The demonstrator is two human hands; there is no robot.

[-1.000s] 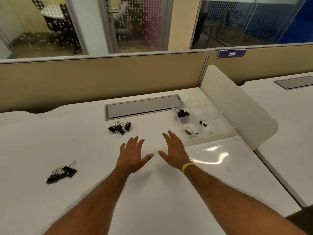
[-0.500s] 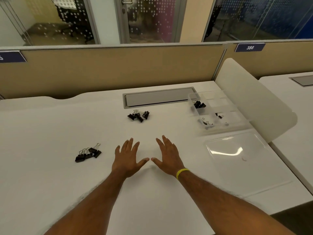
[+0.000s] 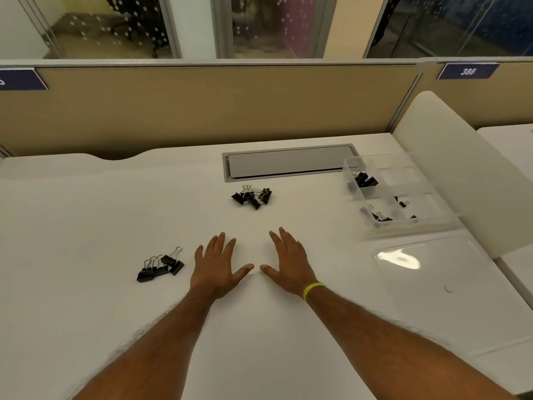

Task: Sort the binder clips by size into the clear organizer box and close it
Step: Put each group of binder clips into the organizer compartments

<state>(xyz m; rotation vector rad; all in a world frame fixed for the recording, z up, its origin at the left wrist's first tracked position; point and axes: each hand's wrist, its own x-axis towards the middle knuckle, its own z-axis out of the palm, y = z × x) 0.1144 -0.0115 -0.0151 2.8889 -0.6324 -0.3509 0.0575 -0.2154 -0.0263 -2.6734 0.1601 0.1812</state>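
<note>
Right now both hands lie flat on the white bench (image 3: 86, 212), palms down, fingers spread, holding nothing. Left hand (image 3: 215, 267) & right hand (image 3: 288, 264) sit side by side, thumbs tips near each other but not touching. A yellow band (image 3: 313, 290) is on the right wrist.

Just left of the left hand is a small bunch of black binder clips (image 3: 160, 267) w/ silver handles, lying on the bench. Another bunch of black clips (image 3: 253, 196) lies farther up, in front of both hands, near a grey flap (image 3: 291, 164) set in the bench.

On the right is the clear organizer box (image 3: 432, 217), open. It has walls inside that split it into parts. A few black clips (image 3: 364, 180) sit in the far left part. Some more clips (image 3: 377, 216) sit in the near left part, & tiny ones (image 3: 403, 203) in a part beside it. How many, can't tell, too blurry.

The clear lid (image 3: 432, 272) lies flat on the bench, on the near side of the box, w/ a bright shine on it. A white divider panel (image 3: 450, 168) stands just right of the box.
</note>
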